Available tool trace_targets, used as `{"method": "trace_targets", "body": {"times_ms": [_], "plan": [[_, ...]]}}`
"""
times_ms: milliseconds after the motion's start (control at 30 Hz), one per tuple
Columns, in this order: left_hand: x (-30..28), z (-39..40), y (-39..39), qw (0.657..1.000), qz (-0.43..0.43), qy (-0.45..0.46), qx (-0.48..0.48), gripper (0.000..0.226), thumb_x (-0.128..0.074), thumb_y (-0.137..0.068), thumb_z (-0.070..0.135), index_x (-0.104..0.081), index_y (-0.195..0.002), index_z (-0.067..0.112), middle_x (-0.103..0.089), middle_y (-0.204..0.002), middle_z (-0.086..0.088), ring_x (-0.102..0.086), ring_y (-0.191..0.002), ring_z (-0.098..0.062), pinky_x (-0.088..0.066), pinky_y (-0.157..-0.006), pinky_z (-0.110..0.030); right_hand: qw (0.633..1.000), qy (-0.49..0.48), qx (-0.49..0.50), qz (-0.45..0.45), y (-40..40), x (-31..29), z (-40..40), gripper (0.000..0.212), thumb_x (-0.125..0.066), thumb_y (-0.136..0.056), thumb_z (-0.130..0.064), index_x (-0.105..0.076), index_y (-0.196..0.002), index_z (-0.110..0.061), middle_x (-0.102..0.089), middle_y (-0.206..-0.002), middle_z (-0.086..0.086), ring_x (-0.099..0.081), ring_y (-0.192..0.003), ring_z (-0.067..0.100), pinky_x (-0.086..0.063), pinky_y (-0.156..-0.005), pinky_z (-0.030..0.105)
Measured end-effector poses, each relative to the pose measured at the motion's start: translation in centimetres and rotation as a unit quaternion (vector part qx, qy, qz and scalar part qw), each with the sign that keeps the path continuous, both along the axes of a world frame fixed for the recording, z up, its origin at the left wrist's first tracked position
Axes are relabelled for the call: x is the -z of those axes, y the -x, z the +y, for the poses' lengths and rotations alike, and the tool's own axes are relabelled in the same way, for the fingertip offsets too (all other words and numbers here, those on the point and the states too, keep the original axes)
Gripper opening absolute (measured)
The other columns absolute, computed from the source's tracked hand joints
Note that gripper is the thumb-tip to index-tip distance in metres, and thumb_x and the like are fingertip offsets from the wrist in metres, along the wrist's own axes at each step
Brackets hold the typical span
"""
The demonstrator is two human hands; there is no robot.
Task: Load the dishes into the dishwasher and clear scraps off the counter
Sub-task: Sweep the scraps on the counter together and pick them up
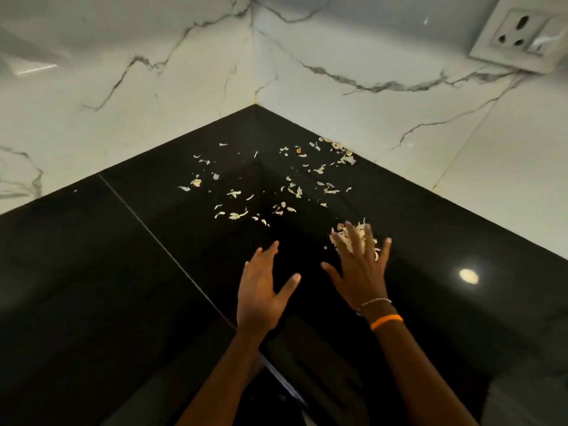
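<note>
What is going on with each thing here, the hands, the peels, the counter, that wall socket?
Left hand: open, fingers spread, above the counter, holding nothing.
Right hand: open, fingers straight, against a heap of peels.
Heap of peels: gathered at the right hand's fingertips.
Scattered peels: loose, spread toward the corner.
Black counter: glossy, strewn with scraps.
Wall socket: nothing plugged in.

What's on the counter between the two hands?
Nothing: in the head view, the stretch of black counter between the left hand and the right hand is bare. The heaped scraps lie under the right fingers.
</note>
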State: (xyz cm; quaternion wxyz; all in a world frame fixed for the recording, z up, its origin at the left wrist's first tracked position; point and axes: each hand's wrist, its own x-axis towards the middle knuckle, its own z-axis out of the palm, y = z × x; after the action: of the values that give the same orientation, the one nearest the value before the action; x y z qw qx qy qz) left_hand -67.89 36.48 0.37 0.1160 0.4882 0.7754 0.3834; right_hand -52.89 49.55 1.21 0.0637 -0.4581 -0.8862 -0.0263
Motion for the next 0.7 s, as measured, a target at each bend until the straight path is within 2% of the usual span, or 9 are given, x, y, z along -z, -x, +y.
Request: {"method": "trace_targets", "body": {"times_ms": [100,200,267,333,400,467,533,633,700], "plan": [[-0.1,0.5,0.4,0.994,0.056,0.076,0.063,0.092,-0.021,-0.071,0.078,-0.011,-0.148,0.027,-0.020,-0.155,0.008,-0.008,-0.145,-0.015,-0.001,-0.115,-0.037,0.980,0.120,0.135,0.088,-2.2,-0.6,2.0,0.071,-0.043,-0.089,-0.057,-0.019,-0.147,-0.025,-0.005,-0.158,0.004,0.003,-0.145,0.029,0.013,-0.109,0.053],[0.0,0.6,0.8,0.988,0.065,0.108,0.086,0.104,-0.012,-0.064,0.088,0.004,-0.148,0.028,-0.005,-0.158,0.007,0.001,-0.146,-0.015,0.006,-0.114,-0.037,0.926,0.202,0.258,0.186,-1.2,-0.3,3.1,0.072,-0.034,-0.093,-0.052,-0.011,-0.148,-0.013,-0.007,-0.158,0.010,-0.001,-0.146,0.026,-0.001,-0.118,0.050],[0.0,0.5,0.9,0.990,0.050,0.099,0.091,0.104,-0.005,-0.061,0.090,0.013,-0.146,0.031,0.000,-0.158,0.010,0.002,-0.145,-0.013,0.010,-0.113,-0.037,0.929,0.179,0.239,0.220,1.3,0.1,3.1,0.066,-0.035,-0.095,-0.046,-0.016,-0.147,-0.009,-0.018,-0.155,0.011,-0.009,-0.145,0.027,-0.009,-0.118,0.044],[0.0,0.3,0.9,0.993,0.017,0.074,0.095,0.099,-0.010,-0.063,0.089,0.015,-0.142,0.035,-0.001,-0.157,0.012,-0.001,-0.145,-0.010,0.011,-0.113,-0.037,0.918,0.207,0.177,0.287,4.2,0.3,2.5,0.061,-0.042,-0.095,-0.038,-0.023,-0.146,-0.011,-0.028,-0.152,0.010,-0.019,-0.143,0.027,-0.016,-0.116,0.041],[0.1,0.1,1.2,0.993,-0.027,0.046,0.101,0.099,-0.016,-0.065,0.089,0.012,-0.143,0.035,-0.010,-0.157,0.011,-0.005,-0.144,-0.008,0.009,-0.114,-0.036,0.871,0.268,0.142,0.387,6.2,0.0,1.1,0.060,-0.048,-0.094,-0.033,-0.024,-0.146,-0.015,-0.030,-0.151,0.007,-0.024,-0.141,0.023,-0.021,-0.116,0.041],[-0.2,0.1,1.2,0.992,-0.061,0.027,0.108,0.098,-0.029,-0.067,0.083,0.009,-0.144,0.035,-0.019,-0.155,0.009,-0.013,-0.144,-0.007,0.004,-0.116,-0.034,0.824,0.271,0.160,0.471,6.4,-0.1,-0.5,0.060,-0.049,-0.093,-0.030,-0.023,-0.146,-0.017,-0.025,-0.153,0.006,-0.019,-0.143,0.021,-0.019,-0.117,0.046],[-0.5,0.0,1.2,0.989,-0.093,-0.005,0.115,0.091,-0.036,-0.070,0.073,0.004,-0.143,0.036,-0.027,-0.152,0.010,-0.021,-0.141,-0.005,-0.002,-0.118,-0.035,0.846,0.228,0.193,0.441,5.2,0.2,-1.8,0.067,-0.053,-0.091,-0.033,-0.020,-0.146,-0.016,-0.020,-0.155,0.008,-0.016,-0.144,0.021,-0.015,-0.118,0.046],[-0.3,-0.3,1.6,0.977,-0.171,-0.084,0.092,0.080,-0.045,-0.075,0.064,-0.015,-0.144,0.035,-0.040,-0.139,0.020,-0.033,-0.131,0.005,-0.019,-0.116,-0.048,0.942,0.184,0.172,0.223,4.1,1.0,-3.2,0.094,-0.060,-0.080,-0.054,-0.010,-0.148,-0.013,-0.008,-0.157,0.007,-0.007,-0.145,0.022,-0.006,-0.118,0.040],[0.1,-0.4,1.6,0.968,-0.215,-0.119,0.045,0.069,-0.047,-0.078,0.057,-0.026,-0.140,0.035,-0.043,-0.129,0.027,-0.037,-0.125,0.007,-0.029,-0.111,-0.052,0.959,0.185,0.172,0.125,4.9,1.4,-3.4,0.106,-0.052,-0.076,-0.068,0.001,-0.149,-0.013,0.004,-0.157,0.006,0.004,-0.146,0.021,0.002,-0.116,0.038]]}}
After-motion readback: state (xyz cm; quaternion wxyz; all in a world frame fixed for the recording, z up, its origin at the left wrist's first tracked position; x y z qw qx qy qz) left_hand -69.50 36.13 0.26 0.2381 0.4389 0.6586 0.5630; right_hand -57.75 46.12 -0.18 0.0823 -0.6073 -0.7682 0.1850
